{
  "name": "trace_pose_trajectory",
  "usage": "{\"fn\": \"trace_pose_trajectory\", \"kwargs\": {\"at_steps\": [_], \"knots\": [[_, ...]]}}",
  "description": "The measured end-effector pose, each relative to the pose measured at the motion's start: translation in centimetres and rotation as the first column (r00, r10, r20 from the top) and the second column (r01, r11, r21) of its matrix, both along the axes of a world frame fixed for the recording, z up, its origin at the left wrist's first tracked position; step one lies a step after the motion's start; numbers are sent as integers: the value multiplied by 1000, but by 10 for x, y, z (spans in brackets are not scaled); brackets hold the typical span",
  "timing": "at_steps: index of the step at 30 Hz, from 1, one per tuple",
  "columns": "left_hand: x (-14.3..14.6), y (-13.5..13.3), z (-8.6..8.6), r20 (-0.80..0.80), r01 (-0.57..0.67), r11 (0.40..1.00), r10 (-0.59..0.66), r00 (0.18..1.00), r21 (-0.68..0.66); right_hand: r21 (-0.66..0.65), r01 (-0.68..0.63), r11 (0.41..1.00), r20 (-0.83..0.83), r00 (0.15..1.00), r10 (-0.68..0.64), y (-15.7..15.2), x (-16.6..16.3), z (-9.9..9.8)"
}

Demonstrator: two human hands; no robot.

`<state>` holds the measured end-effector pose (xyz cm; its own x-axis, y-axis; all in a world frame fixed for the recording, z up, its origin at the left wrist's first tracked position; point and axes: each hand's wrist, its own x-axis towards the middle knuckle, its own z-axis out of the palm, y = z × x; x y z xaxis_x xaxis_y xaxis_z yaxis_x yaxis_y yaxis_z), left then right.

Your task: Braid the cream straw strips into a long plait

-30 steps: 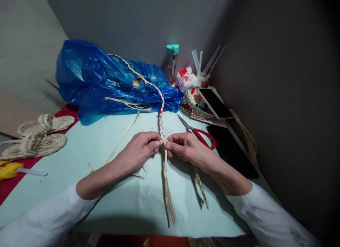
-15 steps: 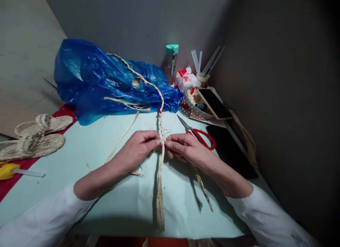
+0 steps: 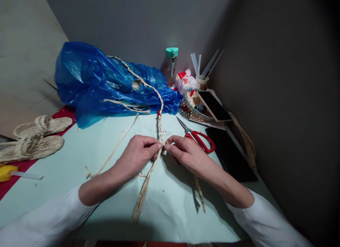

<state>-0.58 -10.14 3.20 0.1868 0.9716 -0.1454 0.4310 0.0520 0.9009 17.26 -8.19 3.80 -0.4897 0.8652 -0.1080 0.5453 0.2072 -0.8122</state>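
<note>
A braid [image 3: 160,128] is pinched between the fingertips of the left hand [image 3: 138,153] and right hand [image 3: 186,153], just before the scissors [image 3: 198,137].

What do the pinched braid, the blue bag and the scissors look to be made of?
The braid, pinched by the left hand and right hand, looks like dried plant fibre, perhaps straw: pale tan, matte, flat strips fraying at the loose end. The blue bag looks like thin glossy plastic film, crinkled with highlights. The scissors have grey metal blades and red handles, likely plastic.
</note>
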Motion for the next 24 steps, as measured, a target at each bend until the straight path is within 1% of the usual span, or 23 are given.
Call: {"fn": "trace_pose_trajectory", "kwargs": {"at_steps": [3, 9, 11, 13, 15, 17, 19, 21, 24], "knots": [[3, -4, 3, -128, 28, 996, -16, 992, 89, -33, 44, 998, -64, 997, -46, 1, -3, -4], [6, -10, 12, -304, 75, 974, -7, 953, 212, -194, 21, 981, -254, 965, -71, 5, -6, -9], [6, -9, 13, -357, 88, 967, 3, 934, 239, -219, 13, 976, -282, 956, -76, 5, -7, -9], [5, -8, 13, -377, 81, 970, 12, 926, 229, -235, 15, 972, -294, 952, -86, 4, -7, -10], [4, -6, 13, -324, 51, 985, 6, 946, 166, -251, 30, 968, -292, 951, -105, 4, -8, -10], [4, -4, 12, -195, 20, 998, -9, 981, 53, -242, 33, 970, -278, 955, -102, 3, -7, -8], [4, -2, 11, -49, 5, 998, -7, 999, -56, -190, 18, 982, -232, 971, -62, 3, -4, -3], [4, -1, 10, 53, -5, 992, 11, 999, -124, -102, 0, 995, -140, 990, -14, 1, -1, 3], [6, -1, 7, 103, -34, 987, 51, 993, -156, -29, -42, 999, -18, 999, 42, -4, 2, 11]]}}
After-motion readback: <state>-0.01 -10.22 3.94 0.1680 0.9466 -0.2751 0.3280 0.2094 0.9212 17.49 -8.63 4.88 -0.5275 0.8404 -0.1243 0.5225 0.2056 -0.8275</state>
